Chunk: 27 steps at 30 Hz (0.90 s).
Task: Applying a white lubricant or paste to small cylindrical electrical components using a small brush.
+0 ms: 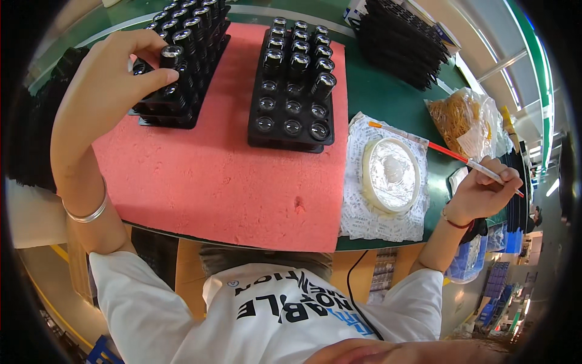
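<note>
My left hand (112,76) is closed around a black cylinder with a shiny glass-like top (171,56), thumb and index finger on its sides, at the near end of the left black tray (197,100). Similar cylinders fill that tray. In my right hand (485,191) is a slim pen-like stick (445,150), red and clear with an orange tip, pointing left above a round white dish (393,176). The dish has a glossy, light-reflecting inside. A second black tray (291,144) holds taller cylinders in its far rows and low, clear domed pieces in its near rows.
A pink foam mat (230,182) lies under the trays on the green table (376,79). Printed paper (357,224) is beneath the dish. Stacked black trays (400,42) stand at the back right, near a clear bag of yellowish-brown strands (461,121). More dark stacked material (42,121) is at far left.
</note>
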Motion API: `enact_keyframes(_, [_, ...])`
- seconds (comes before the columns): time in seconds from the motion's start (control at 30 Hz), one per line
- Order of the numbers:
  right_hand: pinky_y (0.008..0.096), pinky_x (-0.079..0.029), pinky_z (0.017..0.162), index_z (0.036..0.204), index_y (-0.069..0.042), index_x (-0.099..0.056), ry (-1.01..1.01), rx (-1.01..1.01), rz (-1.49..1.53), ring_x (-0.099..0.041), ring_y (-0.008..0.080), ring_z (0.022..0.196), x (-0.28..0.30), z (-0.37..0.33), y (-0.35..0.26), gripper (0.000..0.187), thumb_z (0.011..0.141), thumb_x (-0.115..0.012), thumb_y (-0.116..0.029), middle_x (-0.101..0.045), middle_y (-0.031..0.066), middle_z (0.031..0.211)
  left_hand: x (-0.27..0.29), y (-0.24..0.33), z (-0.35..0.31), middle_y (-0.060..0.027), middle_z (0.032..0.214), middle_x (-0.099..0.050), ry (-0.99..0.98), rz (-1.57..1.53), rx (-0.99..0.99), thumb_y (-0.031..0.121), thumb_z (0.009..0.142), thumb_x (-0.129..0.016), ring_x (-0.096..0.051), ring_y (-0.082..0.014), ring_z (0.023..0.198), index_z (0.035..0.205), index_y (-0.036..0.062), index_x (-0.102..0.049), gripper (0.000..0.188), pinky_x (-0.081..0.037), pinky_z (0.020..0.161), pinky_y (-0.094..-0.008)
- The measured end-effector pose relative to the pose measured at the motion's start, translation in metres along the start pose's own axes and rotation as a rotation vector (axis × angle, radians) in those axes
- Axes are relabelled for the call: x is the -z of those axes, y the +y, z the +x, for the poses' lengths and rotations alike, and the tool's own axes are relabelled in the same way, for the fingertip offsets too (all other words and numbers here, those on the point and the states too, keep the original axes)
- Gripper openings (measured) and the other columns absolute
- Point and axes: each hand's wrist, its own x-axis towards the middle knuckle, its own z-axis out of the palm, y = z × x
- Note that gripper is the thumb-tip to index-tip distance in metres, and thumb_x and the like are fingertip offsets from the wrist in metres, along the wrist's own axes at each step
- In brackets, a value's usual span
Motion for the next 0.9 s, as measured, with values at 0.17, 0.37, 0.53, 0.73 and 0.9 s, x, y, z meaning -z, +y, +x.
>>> enact_keyframes(0.17, [0.0148, -0.032, 0.042, 0.075, -0.006, -0.052, 0.008, 0.007, 0.037, -0.036, 0.0066, 0.052, 0.007, -0.001, 0.002, 0.030, 0.087, -0.045, -0.033, -0.044, -0.0006, 0.060, -0.009, -0.007, 0.004, -0.0092, 0.075, -0.057, 0.046, 0.040, 0.007, 0.011, 0.065, -0.066, -0.053, -0.0176, 0.073, 0.088, -0.0051, -0.054, 0.031, -0.038, 0.074, -0.0272])
enact_keyframes(0.37, [0.0149, -0.033, 0.043, 0.076, -0.006, -0.054, -0.077, 0.001, 0.005, -0.040, 0.0067, 0.054, 0.010, -0.001, -0.001, 0.029, 0.086, -0.046, -0.032, -0.048, -0.0008, 0.064, -0.011, -0.005, 0.011, -0.0103, 0.073, -0.057, -0.045, 0.097, 0.108, 0.014, 0.064, -0.066, -0.053, -0.0171, 0.071, 0.087, -0.0050, -0.054, 0.032, -0.038, 0.073, -0.0276])
enact_keyframes(0.53, [0.0159, -0.034, 0.044, 0.076, -0.006, -0.055, -0.017, 0.020, 0.033, -0.040, 0.0070, 0.054, 0.010, 0.000, -0.001, 0.028, 0.086, -0.047, -0.031, -0.048, -0.0003, 0.063, -0.012, -0.003, 0.008, -0.0080, 0.065, -0.053, 0.007, 0.048, 0.094, 0.019, 0.065, -0.066, -0.049, -0.0159, 0.063, 0.078, -0.0037, -0.056, 0.028, -0.039, 0.066, -0.0278])
enact_keyframes(0.73, [0.0181, -0.026, 0.041, 0.072, -0.007, -0.049, -0.012, 0.119, -0.093, -0.033, 0.0080, 0.045, 0.003, -0.002, -0.004, 0.032, 0.087, -0.041, -0.034, -0.044, 0.0017, 0.056, -0.023, 0.055, -0.005, -0.0026, 0.056, -0.047, 0.267, 0.195, 0.060, 0.027, 0.065, -0.067, -0.046, -0.0163, 0.051, 0.070, 0.0041, -0.054, 0.027, -0.037, 0.048, -0.0257])
enact_keyframes(0.9, [0.0197, -0.024, 0.040, 0.071, -0.008, -0.047, 0.009, 0.186, -0.208, -0.031, 0.0083, 0.043, 0.000, -0.005, 0.002, 0.034, 0.088, -0.037, -0.036, -0.040, 0.0021, 0.051, -0.081, 0.074, 0.003, -0.0069, 0.066, -0.056, 0.151, 0.256, -0.140, 0.032, 0.069, -0.062, -0.057, -0.0224, 0.064, 0.077, 0.0059, -0.053, 0.029, -0.046, 0.052, -0.0349])
